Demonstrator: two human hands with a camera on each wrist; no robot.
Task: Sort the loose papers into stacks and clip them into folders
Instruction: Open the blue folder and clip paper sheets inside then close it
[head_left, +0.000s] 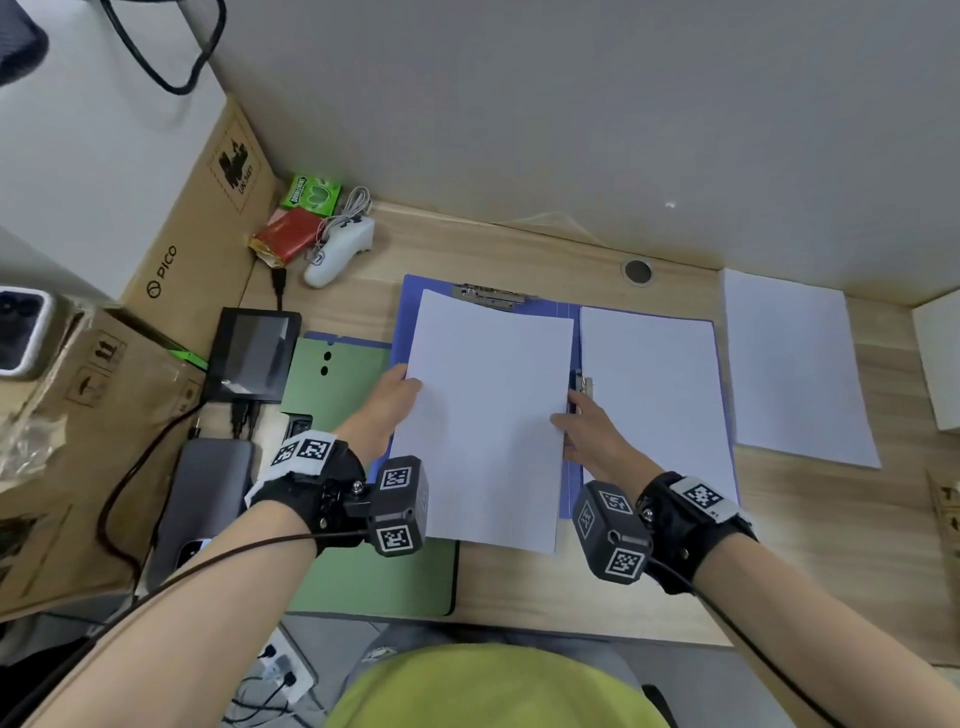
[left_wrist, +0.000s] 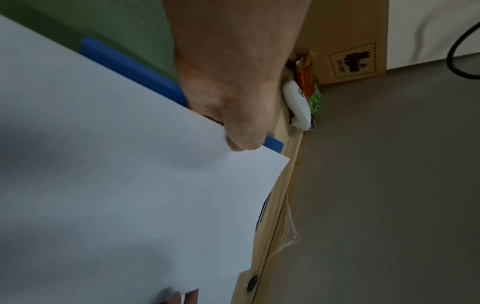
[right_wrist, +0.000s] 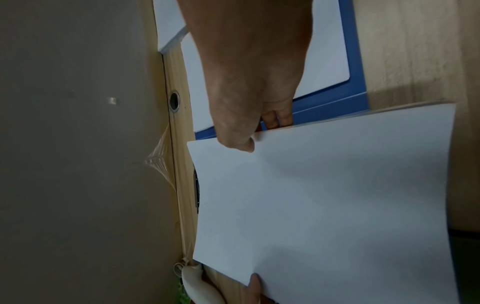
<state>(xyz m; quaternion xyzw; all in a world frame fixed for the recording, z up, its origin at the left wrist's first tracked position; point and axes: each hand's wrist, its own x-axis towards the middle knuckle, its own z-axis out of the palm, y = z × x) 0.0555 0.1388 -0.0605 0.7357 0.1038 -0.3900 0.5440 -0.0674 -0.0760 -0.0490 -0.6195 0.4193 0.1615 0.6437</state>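
Note:
A stack of white paper (head_left: 488, 415) is held just above the left half of an open blue folder (head_left: 571, 467) on the desk. My left hand (head_left: 395, 395) pinches the stack's left edge (left_wrist: 130, 185), thumb on top. My right hand (head_left: 576, 421) pinches its right edge (right_wrist: 324, 195), thumb on top and fingers beneath. A metal clip (head_left: 491, 296) sits at the folder's top, just beyond the stack. More white sheets (head_left: 654, 395) lie in the folder's right half. A green folder (head_left: 363, 566) lies to the left, partly under the blue one.
A loose pile of white paper (head_left: 795, 369) lies at the right of the desk. At the back left are a white controller (head_left: 337, 249), snack packets (head_left: 298, 228), a small screen (head_left: 254, 353) and cardboard boxes (head_left: 171, 249). A grey partition wall stands behind.

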